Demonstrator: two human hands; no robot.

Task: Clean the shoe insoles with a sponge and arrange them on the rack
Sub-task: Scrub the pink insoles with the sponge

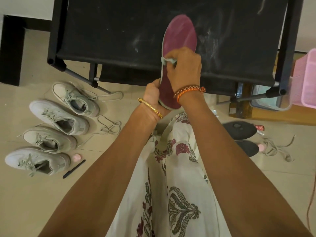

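A maroon insole [180,36] with a pale grey edge points away from me, its toe over the black fabric shelf of the rack [119,36]. My left hand [152,94] grips its heel end from the left. My right hand [185,67] is closed on a small pale green sponge [168,60] and presses it against the middle of the insole. Most of the sponge is hidden under my fingers. Two dark insoles [239,130] lie on the floor at the right.
Several pale sneakers [59,117] stand in a row on the tiled floor at the left, with loose laces [109,124] beside them. A black pen [74,169] and a small pink cap [77,157] lie near them. A pink basket [307,77] stands at the right edge.
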